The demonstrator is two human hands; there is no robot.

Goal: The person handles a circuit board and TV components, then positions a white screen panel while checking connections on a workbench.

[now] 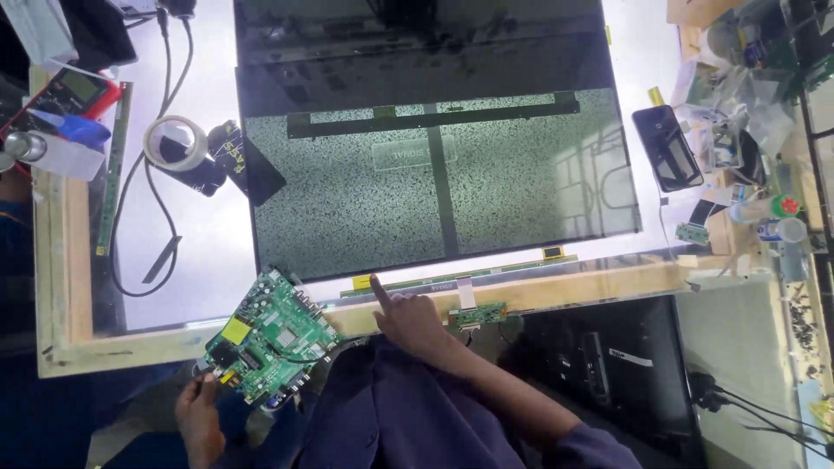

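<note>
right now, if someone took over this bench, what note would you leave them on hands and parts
Left hand grips the lower corner of the green circuit board at the wooden frame's edge.
Right hand holds nothing; its index finger presses the narrow strip board along the display panel's bottom edge.
Panel lies flat on the lit table, showing static.
A small green board sits right of the hand.
Nothing is visibly finished.

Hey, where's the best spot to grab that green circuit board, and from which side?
Grip the circuit board by its bare edges, not its face, which is crowded with parts, a yellow label and wires. It lies tilted, overhanging the wooden frame toward the person, so come from the lower left, where the left hand already touches its corner. The right hand points at the panel's bottom strip.
</note>
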